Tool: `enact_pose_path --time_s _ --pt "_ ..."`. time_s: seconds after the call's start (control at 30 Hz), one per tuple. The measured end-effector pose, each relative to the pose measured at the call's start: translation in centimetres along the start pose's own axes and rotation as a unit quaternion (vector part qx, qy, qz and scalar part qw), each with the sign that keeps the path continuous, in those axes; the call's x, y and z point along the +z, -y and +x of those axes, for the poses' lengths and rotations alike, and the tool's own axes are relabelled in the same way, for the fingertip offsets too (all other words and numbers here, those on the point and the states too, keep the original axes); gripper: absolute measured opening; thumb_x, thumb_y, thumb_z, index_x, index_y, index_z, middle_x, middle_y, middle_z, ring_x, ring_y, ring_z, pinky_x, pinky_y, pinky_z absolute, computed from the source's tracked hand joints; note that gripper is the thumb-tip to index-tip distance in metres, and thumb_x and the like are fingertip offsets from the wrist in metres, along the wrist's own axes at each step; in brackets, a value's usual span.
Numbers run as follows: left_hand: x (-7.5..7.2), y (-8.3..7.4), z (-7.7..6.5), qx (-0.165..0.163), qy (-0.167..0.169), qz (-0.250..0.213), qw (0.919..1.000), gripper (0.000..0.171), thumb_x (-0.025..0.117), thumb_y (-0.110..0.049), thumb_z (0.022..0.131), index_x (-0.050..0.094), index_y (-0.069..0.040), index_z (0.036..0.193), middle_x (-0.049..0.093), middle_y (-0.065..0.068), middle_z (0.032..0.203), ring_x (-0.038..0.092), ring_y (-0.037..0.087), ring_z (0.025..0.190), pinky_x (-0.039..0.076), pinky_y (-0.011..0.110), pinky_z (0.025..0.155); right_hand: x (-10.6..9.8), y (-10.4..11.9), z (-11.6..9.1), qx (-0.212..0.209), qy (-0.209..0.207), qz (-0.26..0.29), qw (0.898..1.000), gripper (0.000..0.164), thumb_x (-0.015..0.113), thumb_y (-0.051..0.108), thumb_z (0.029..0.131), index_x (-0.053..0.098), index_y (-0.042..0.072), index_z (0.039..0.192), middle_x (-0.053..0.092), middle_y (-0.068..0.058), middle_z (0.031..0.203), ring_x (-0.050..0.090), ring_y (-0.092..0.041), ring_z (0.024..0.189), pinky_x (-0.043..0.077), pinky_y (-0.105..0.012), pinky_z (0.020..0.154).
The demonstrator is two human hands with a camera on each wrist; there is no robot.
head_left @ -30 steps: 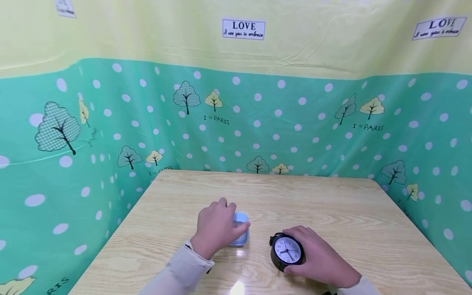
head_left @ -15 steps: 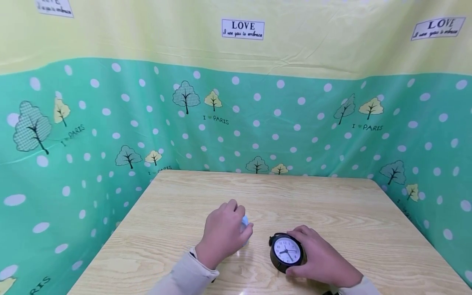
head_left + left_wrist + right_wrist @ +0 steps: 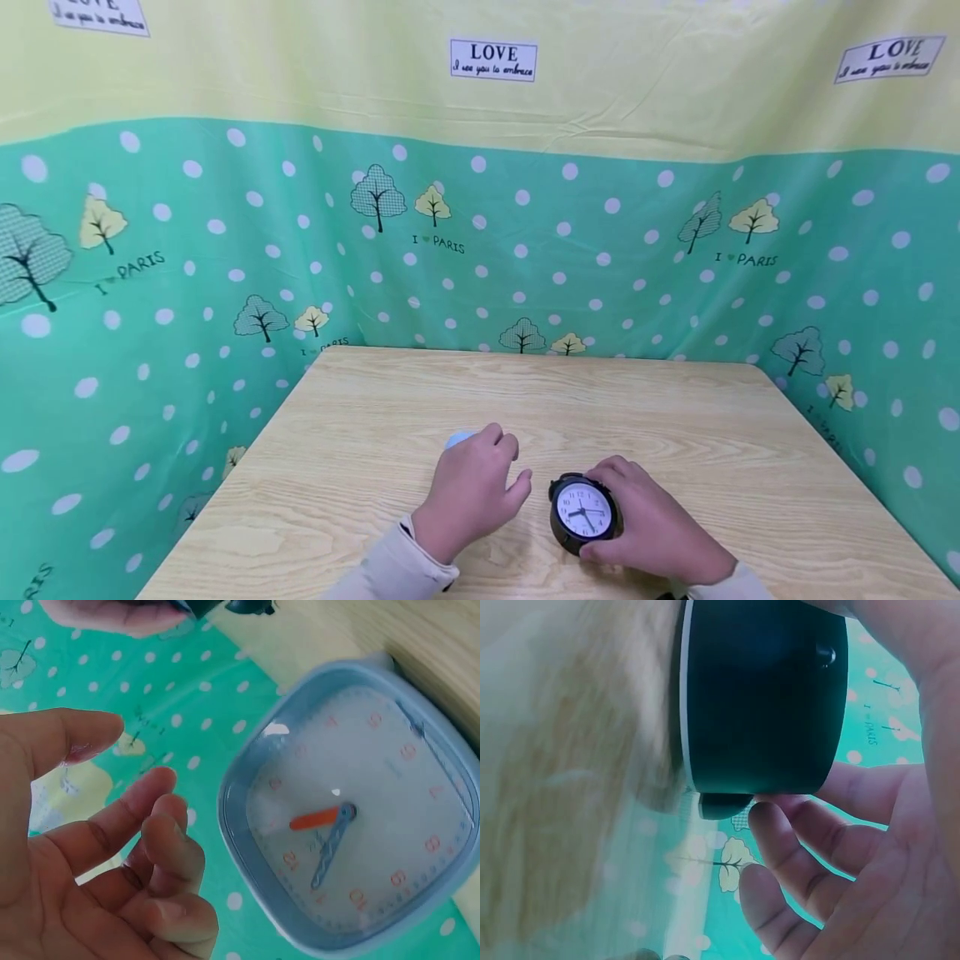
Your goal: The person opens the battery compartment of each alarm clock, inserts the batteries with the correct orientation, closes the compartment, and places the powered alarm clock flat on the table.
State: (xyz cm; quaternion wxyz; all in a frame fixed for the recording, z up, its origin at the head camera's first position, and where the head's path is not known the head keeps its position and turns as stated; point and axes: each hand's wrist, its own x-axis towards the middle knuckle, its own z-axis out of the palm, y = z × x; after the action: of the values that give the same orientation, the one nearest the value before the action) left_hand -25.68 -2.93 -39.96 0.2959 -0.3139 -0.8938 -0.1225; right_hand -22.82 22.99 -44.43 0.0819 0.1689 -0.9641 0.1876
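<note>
A light blue square clock [image 3: 382, 862] with an orange hour hand fills the right of the left wrist view. In the head view my left hand [image 3: 476, 492] covers most of that blue clock [image 3: 459, 437], and only its far left edge shows. My left fingers are loosely bent, with nothing between them and a gap to the clock in the wrist view. A round black alarm clock [image 3: 583, 510] with a white dial tilts face-up at the front right. My right hand [image 3: 637, 533] grips it from the right, thumb near and fingers far. The right wrist view shows its black side [image 3: 761, 697].
Both clocks are on a pale wooden table [image 3: 390, 383]. A green and yellow curtain [image 3: 525, 225] with printed trees and dots hangs behind it and along both sides.
My left hand has slid right and nearer, coming off the blue clock, whose right side showed earlier and whose far left edge shows now. My right hand and the black alarm clock stay put.
</note>
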Motion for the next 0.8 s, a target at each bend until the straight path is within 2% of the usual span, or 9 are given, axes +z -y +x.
enact_pose_path --time_s 0.17,0.33,0.6,0.8 --pt "0.4 -0.5 -0.2 0.009 0.016 -0.032 0.9993 0.022 0.066 -0.039 0.081 0.063 -0.017 0.083 0.05 -0.007 0.074 0.04 0.004 0.052 0.032 0.017 0.043 0.1 0.0 0.0 0.004 -0.008 0.002 1.0 0.086 0.08 0.069 0.05 0.056 0.028 0.123 0.047 0.02 0.115 0.045 0.001 0.101 0.049 -0.033 0.084" --pt "0.9 -1.0 -0.4 0.013 0.036 -0.047 0.9981 0.022 0.065 -0.039 0.082 0.063 -0.018 0.086 0.053 -0.007 0.076 0.046 0.004 0.056 0.032 0.018 0.044 0.1 0.1 0.0 0.005 -0.021 0.003 1.0 0.088 0.081 0.069 0.049 0.055 0.029 0.123 0.045 0.02 0.116 0.044 0.001 0.102 0.049 -0.034 0.084" --pt "1.5 -1.7 -0.5 0.026 0.056 -0.083 0.9946 0.023 0.064 -0.036 0.083 0.065 -0.014 0.092 0.06 -0.004 0.081 0.055 0.006 0.065 0.043 0.018 0.053 -0.1 0.5 0.0 0.016 -0.033 0.001 0.999 0.09 0.082 0.068 0.046 0.055 0.03 0.123 0.042 0.018 0.122 0.042 -0.002 0.107 0.048 -0.035 0.086" --pt "2.0 -2.1 -0.7 0.029 0.072 -0.106 0.9914 0.026 0.065 -0.034 0.084 0.065 -0.013 0.097 0.062 -0.003 0.083 0.056 0.004 0.067 0.046 0.019 0.057 -0.3 0.7 -0.1 0.007 -0.046 -0.003 0.999 0.092 0.083 0.067 0.046 0.055 0.029 0.125 0.041 0.018 0.126 0.04 -0.002 0.112 0.047 -0.036 0.089"
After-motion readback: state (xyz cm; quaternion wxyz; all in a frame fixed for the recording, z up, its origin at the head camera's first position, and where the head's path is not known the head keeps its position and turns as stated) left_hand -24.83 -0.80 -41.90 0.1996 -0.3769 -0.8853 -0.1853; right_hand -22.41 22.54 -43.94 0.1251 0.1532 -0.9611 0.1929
